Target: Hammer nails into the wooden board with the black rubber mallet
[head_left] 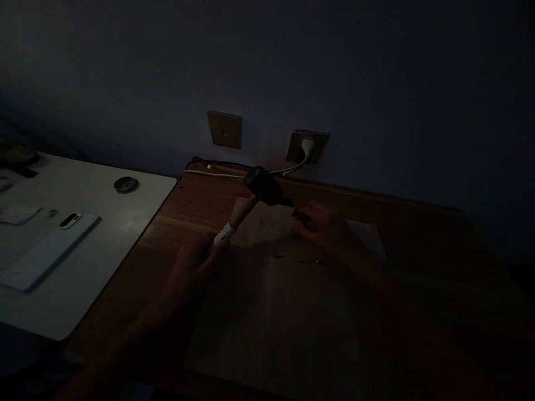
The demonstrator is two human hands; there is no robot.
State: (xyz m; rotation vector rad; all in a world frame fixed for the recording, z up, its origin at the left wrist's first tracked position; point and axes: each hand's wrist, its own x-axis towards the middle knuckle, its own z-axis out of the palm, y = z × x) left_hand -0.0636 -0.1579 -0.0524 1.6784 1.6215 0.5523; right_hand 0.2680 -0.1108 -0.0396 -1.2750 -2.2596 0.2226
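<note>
The scene is very dark. My left hand (193, 268) is closed around the wooden handle of a hammer (251, 199), whose black head is raised above a pale board (267, 289) lying on the wooden table (184, 211). My right hand (324, 224) rests on the board just right of the hammer head, fingers pinched together on something small that I cannot make out. A few small dark bits (309, 260) lie on the board near that hand.
A white table (125, 223) at the left carries a white phone (48, 249) and a small round dark object (126, 184). On the wall are a switch plate (224, 129) and a socket (307, 146) with a white plug and cable (217, 174).
</note>
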